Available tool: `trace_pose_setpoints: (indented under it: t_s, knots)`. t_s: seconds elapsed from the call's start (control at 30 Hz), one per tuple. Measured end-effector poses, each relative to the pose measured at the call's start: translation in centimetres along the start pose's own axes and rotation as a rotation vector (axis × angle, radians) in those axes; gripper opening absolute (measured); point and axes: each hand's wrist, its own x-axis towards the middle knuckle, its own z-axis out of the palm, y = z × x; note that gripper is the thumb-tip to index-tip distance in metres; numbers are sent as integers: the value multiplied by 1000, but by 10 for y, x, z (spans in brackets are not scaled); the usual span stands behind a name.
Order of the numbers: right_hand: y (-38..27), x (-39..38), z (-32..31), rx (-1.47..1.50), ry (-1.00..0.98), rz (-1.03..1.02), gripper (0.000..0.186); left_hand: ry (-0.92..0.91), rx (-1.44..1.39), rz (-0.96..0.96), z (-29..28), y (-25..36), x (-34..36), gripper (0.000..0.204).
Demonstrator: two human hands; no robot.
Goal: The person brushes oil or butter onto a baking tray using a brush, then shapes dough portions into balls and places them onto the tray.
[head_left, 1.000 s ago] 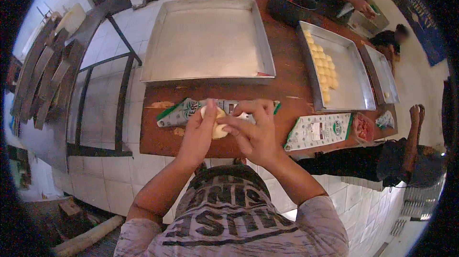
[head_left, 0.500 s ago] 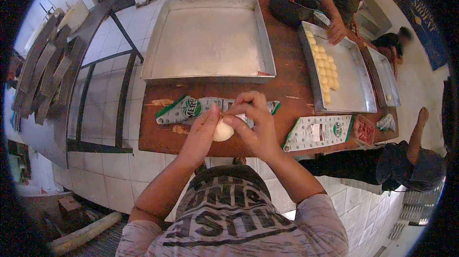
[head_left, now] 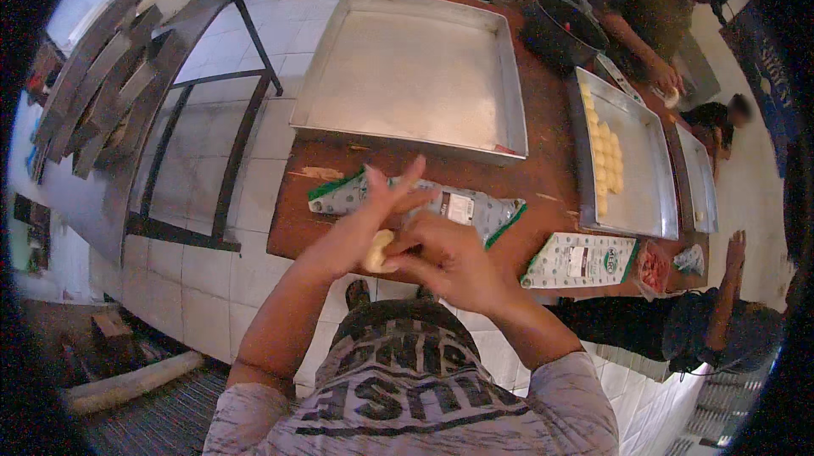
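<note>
At the near edge of the table [head_left: 292, 223], in the head view, your right hand [head_left: 454, 257] pinches the dough [head_left: 377, 253] against your left hand [head_left: 363, 225], fingers now spread; rounded half a second ago, it looks bent, apparently still being worked.

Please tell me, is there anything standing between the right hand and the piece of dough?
Nothing visible does. The right hand has its fingertips at the piece of dough, beside the left hand. The grey-green package lies beyond, not between them.
</note>
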Motion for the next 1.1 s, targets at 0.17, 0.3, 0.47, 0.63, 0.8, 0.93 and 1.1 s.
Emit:
trace_pose_setpoints:
  t_s: [0.17,0.3,0.47,0.63,0.8,0.93,1.1]
  knots:
    - [17,35,23,843,140,155,9,-154,-551,381,-26,7,-3,116]
    - [34,63,64,1309,231,231,19,269,269,693,-35,-13,-1,75]
    - [51,78,55,123,5,403,31,593,338,440,-71,-18,6,36]
    - [15,88,58,-529,207,-388,45,665,502,484,-82,-15,7,34]
    - [24,139,33,-376,339,-489,49,540,883,723,-94,31,27,50]
    - [66,200,25,-325,486,-308,42,719,1307,779,-154,58,37,49]
    - [116,216,22,-555,421,-244,37,448,1393,499,-169,40,64,47]
